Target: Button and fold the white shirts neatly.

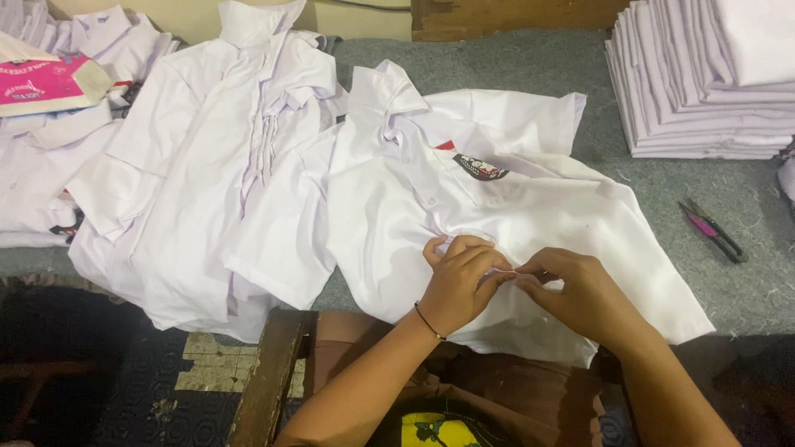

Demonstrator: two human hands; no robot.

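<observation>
A white short-sleeved shirt [530, 207] with a dark chest badge [480, 168] lies spread on the grey felt table [497, 58], collar to the upper left. My left hand [460, 281], a thin black band on its wrist, pinches the shirt's front placket near the lower edge. My right hand [575, 290] meets it fingertip to fingertip, pinching the same fold of white fabric. Both hands are closed on the cloth.
A pile of loose white shirts [207, 165] covers the table's left side, with a pink packet [41, 83] at the far left. A tall stack of folded white shirts [704, 74] stands at the upper right. Pink-handled thread snips [712, 229] lie at the right.
</observation>
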